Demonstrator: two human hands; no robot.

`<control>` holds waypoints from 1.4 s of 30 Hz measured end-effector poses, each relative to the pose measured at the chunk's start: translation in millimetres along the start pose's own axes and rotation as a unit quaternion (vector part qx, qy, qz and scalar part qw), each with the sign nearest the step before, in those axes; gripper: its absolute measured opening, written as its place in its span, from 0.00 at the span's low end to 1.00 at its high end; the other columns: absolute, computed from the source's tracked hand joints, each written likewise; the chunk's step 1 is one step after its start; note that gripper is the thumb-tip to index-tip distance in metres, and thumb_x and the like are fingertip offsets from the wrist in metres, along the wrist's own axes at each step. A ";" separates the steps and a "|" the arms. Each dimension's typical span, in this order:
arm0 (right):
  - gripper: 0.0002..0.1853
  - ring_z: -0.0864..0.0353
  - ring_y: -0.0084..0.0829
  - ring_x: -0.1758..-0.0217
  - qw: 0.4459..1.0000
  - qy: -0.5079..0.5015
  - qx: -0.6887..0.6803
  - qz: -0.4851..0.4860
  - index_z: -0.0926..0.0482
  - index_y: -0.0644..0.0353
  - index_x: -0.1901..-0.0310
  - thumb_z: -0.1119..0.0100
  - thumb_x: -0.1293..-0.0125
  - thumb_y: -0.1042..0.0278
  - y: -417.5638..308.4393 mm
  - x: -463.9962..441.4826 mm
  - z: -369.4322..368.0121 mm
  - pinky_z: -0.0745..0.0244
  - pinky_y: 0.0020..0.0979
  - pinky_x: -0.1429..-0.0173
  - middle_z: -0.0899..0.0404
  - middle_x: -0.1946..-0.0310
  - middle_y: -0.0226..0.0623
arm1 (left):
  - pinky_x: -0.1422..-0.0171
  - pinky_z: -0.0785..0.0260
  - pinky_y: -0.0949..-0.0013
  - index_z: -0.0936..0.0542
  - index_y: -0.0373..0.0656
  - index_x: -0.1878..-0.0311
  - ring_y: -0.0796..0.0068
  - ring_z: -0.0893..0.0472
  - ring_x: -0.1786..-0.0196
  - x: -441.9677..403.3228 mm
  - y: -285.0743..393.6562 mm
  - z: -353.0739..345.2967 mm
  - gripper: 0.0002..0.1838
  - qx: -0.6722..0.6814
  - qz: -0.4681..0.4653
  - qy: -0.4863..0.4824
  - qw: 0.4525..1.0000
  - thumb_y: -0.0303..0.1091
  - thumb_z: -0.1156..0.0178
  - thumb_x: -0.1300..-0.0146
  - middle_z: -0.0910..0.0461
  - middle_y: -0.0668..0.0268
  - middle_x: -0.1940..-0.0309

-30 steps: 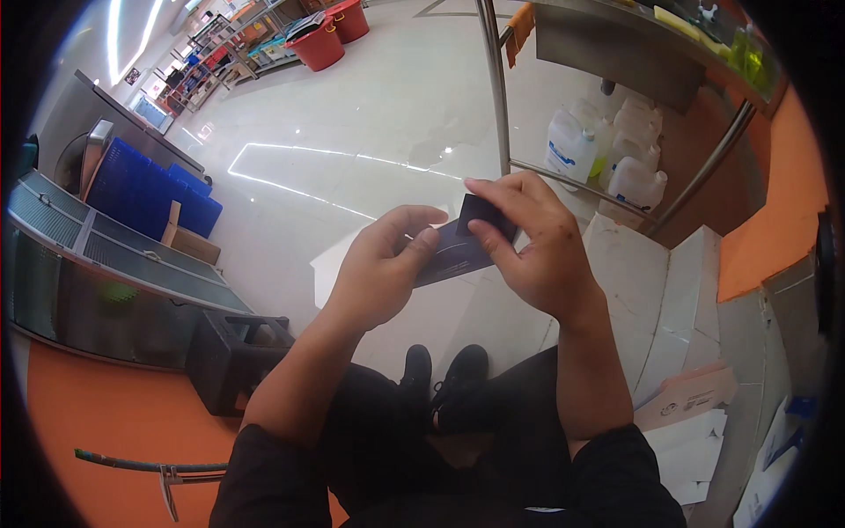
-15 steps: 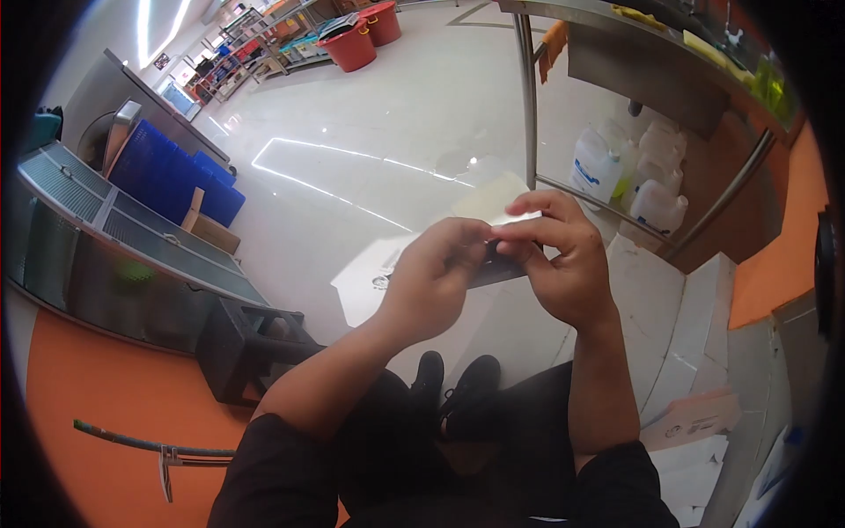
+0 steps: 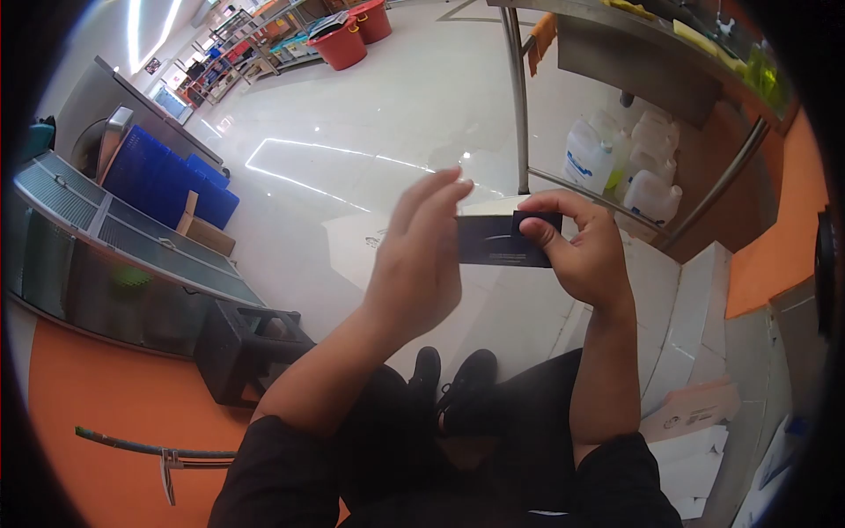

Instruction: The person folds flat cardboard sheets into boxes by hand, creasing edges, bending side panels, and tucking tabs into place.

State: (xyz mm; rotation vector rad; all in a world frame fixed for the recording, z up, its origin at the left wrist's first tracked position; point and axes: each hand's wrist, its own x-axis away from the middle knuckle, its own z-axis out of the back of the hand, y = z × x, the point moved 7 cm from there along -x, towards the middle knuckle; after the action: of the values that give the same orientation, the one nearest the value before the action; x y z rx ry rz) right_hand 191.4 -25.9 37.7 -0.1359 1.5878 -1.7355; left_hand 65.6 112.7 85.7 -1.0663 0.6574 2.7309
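navy card (image 3: 488, 239) is sitting in a right-hand pinch, with the left grip unclear

the navy card is lying nearly level in view, just below the foot of the steel leg (image 3: 519, 114). the right hand (image 3: 588, 264), below and right of that foot, is gripping the card's right end: its thumb is pressing on the front, its index finger is curling over the top, and a small black piece (image 3: 531, 216) is sitting under them. the left hand (image 3: 414, 264), below and left of the leg's foot, is holding its fingers raised, fairly straight and slightly apart. it is overlapping the card's left end, but whether it is touching the card i cannot tell.

a pale sheet (image 3: 345, 251) is showing left of the leg's foot, behind the left hand. 2 black shoes are pointing forward, below the leg in view.

the likeliest trouble is a slip: if the left hand is giving no support, the right thumb is bearing everything, and a loosening pinch could let the small piece slide off or the card tip left. pressing too hard could be bending the card's right end, and a brush from the left fingers could be twisting it.
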 end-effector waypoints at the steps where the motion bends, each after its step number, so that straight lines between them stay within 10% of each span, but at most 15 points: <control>1: 0.10 0.16 0.28 0.60 1.000 0.008 0.004 0.007 0.14 0.61 0.55 0.29 0.34 0.66 -0.4 0.5 1.3 0.25 0.28 0.54 0.13 0.63 0.38 | 0.36 0.25 0.60 0.29 0.33 0.35 0.46 0.23 0.34 -0.5 -0.3 2.9 0.18 -0.008 0.003 0.011 1.000 0.21 0.51 0.26 0.27 0.43 0.37; 11: 0.08 0.18 0.39 0.60 0.987 0.077 0.127 0.069 0.15 0.62 0.58 0.34 0.32 0.66 -9.3 -2.6 5.5 0.25 0.36 0.51 0.14 0.64 0.41 | 0.33 0.28 0.57 0.38 0.35 0.27 0.53 0.22 0.37 23.7 -28.7 -12.3 0.29 0.062 0.231 -0.059 0.969 0.20 0.45 0.30 0.31 0.45 0.35; 23: 0.05 0.19 0.40 0.59 0.973 0.018 0.169 0.154 0.15 0.57 0.61 0.33 0.34 0.66 -22.7 1.0 -8.4 0.35 0.40 0.40 0.15 0.66 0.36 | 0.51 0.21 0.63 0.33 0.39 0.31 0.65 0.14 0.61 16.4 -21.4 -9.6 0.33 -0.001 0.136 0.006 0.991 0.15 0.35 0.39 0.18 0.62 0.63; 42: 0.04 0.22 0.36 0.60 0.967 -0.008 0.165 0.196 0.15 0.56 0.63 0.32 0.39 0.73 -34.7 3.2 -28.5 0.39 0.39 0.37 0.17 0.70 0.31 | 0.54 0.19 0.66 0.25 0.43 0.33 0.65 0.11 0.58 15.5 -18.8 -9.6 0.33 -0.034 0.085 0.017 0.996 0.22 0.29 0.43 0.11 0.64 0.60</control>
State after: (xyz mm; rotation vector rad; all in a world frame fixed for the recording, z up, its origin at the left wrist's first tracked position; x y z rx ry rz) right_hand 157.8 -7.1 61.0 0.3076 1.1930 -1.6444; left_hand 65.3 124.8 62.5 -1.1221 0.6946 2.9045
